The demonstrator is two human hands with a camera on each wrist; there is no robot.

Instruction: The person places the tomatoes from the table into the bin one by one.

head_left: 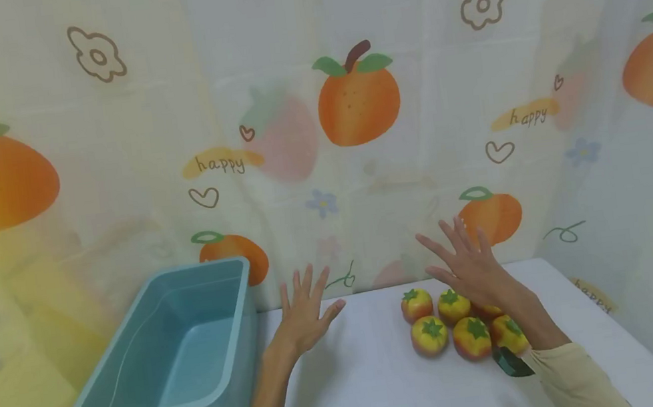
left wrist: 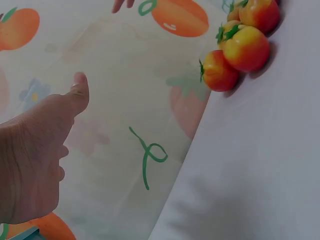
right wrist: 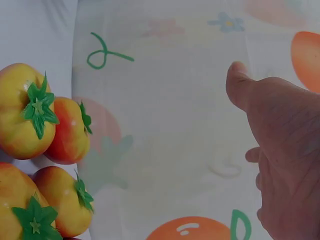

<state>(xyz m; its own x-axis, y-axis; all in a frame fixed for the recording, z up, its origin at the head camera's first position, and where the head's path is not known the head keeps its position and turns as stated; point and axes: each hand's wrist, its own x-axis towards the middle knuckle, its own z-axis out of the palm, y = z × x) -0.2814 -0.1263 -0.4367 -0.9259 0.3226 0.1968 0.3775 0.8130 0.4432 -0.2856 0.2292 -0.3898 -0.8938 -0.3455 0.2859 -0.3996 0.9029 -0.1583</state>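
Both hands are raised over the white table (head_left: 371, 386) with fingers spread and nothing in them. My left hand (head_left: 303, 320) is beside the right wall of a blue plastic tub (head_left: 240, 347); its thumb (left wrist: 80, 95) points up in the left wrist view. Farther right, my right hand (head_left: 469, 268) hovers above a cluster of yellow-red, tomato-like fruits (head_left: 429, 336) with green star-shaped tops, partly covering those at the back right. Several of these fruits (right wrist: 25, 115) fill the left side of the right wrist view, apart from that hand.
The tub is deep, with its open top facing up, at the table's left. A pale curtain (head_left: 278, 48) printed with oranges and flowers hangs behind the table and along both sides. Dark straps (head_left: 512, 362) show at the wrists.
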